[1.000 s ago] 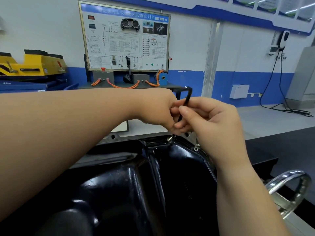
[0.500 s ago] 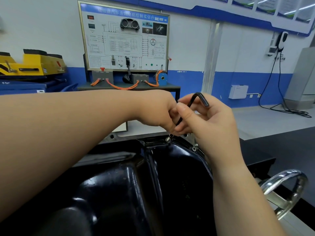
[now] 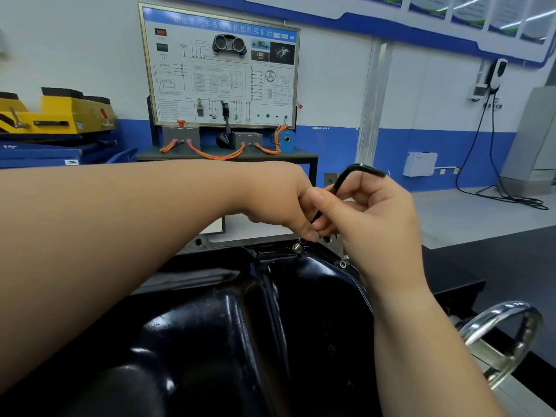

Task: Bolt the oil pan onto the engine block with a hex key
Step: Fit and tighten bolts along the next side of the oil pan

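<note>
Head view: hex key (image 3: 340, 188) held above the far rim of the oil pan (image 3: 301, 311).
Pinches the key's shaft in right hand (image 3: 382, 224) fingers (image 3: 328, 206), bent end upward, just above a bolt (image 3: 298, 246) on that rim; left hand (image 3: 279, 203) curls alongside, grip hidden, cannot tell.

Left hand (image 3: 279, 203) and right hand (image 3: 379, 218) crowd the bolt (image 3: 298, 247); handwheel (image 3: 499, 314) stands at right.
</note>
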`<state>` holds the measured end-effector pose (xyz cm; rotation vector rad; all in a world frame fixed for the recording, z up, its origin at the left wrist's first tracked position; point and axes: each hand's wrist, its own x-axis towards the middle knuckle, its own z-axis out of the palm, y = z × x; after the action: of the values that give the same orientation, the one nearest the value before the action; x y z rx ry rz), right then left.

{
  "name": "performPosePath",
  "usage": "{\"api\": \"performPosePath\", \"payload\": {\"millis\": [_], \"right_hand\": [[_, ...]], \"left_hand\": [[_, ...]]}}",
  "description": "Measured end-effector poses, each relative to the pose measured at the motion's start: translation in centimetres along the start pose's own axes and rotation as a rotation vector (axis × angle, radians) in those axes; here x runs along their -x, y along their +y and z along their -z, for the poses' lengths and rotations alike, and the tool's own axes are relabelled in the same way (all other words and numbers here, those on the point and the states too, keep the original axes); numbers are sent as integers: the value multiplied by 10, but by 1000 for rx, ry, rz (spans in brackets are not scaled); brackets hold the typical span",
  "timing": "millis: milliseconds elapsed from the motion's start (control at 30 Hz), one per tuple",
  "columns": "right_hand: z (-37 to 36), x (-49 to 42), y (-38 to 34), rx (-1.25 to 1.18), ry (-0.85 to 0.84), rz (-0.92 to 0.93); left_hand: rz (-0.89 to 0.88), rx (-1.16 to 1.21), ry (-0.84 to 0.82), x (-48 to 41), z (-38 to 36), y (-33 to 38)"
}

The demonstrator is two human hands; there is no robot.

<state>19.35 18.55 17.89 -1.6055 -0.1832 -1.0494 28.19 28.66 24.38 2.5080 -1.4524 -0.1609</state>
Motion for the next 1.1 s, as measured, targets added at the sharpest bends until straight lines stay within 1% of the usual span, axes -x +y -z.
{"api": "performPosePath", "payload": {"millis": [133,300,433,733,900,1033,1100], "right_hand": [[0,0,0,19,15,-21],[-2,4,-5,-26,-30,-2],[-3,4,-8,-14,-67,2],[-3,2,-6,-26,-14,3],[-2,1,-3,-3,49,-28],[-3,3,-4,-60,-2,-50],[-3,4,-6,-47,-31,-37]], "left_hand": [[-5,22,-9,1,0,-1],[-22,25,-26,3,1,0],[6,32,-30,4,1,-1],[29,26,-17,3,0,1],[12,89,-42,6,-1,2],[49,126,-72,6,-1,1],[71,118,-70,5,-2,1]]}}
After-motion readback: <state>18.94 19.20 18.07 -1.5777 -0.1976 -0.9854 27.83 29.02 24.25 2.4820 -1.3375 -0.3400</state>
